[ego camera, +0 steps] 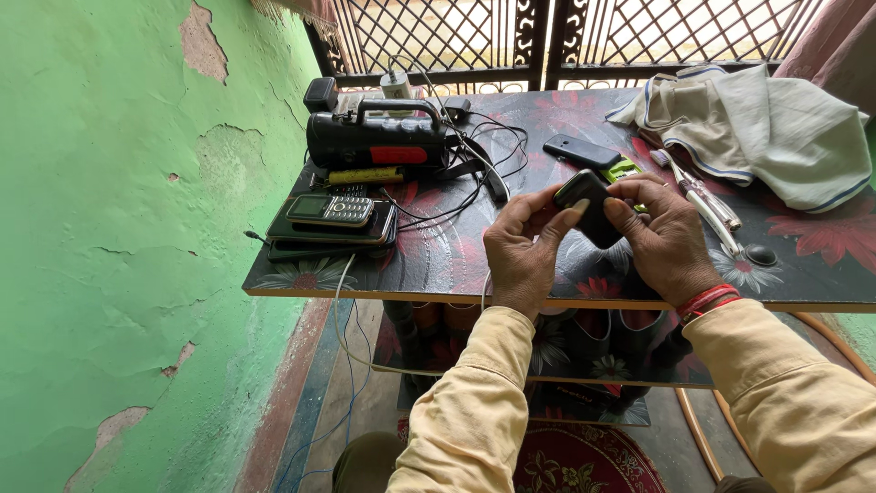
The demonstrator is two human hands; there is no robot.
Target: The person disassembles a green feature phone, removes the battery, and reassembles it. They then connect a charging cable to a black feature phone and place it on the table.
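Both hands pinch one small black phone above the table's front edge: the left hand grips its left end, the right hand closes fingers on its right side. The dark flowered table stands beside a peeling green wall, with a black torch lamp, stacked phones and folded cloth.

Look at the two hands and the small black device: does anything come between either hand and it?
Nothing visible does. The left hand and right hand both grip the small black device directly, held up above the floral table.
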